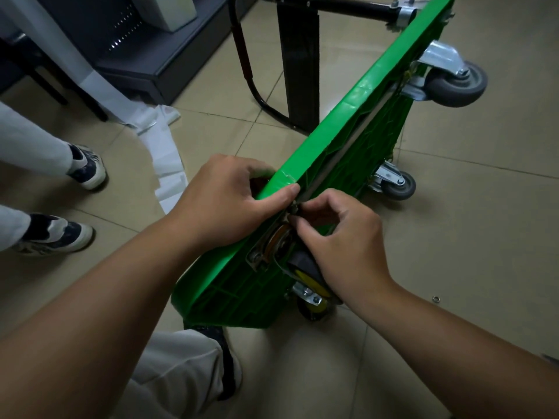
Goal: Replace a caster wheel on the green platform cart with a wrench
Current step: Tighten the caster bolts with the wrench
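The green platform cart [357, 116] stands on its long edge on the tiled floor, underside facing right. My left hand [223, 201] grips the cart's top edge, fingers curled over the far face. My right hand [335, 231] pinches a small fastener [292, 211] at the mounting plate of the near caster [308, 279], which has a yellow hub and a metal bracket. Two grey caster wheels [456, 83] [397, 184] stick out further along the underside. No wrench is in view.
The cart's black folded handle [251, 74] lies behind it beside a black post [299, 62]. A small washer [436, 298] lies on the floor at right. Another person's shoes [87, 167] stand at left near white paper strips [163, 146]. My own foot [223, 358] is under the cart's near end.
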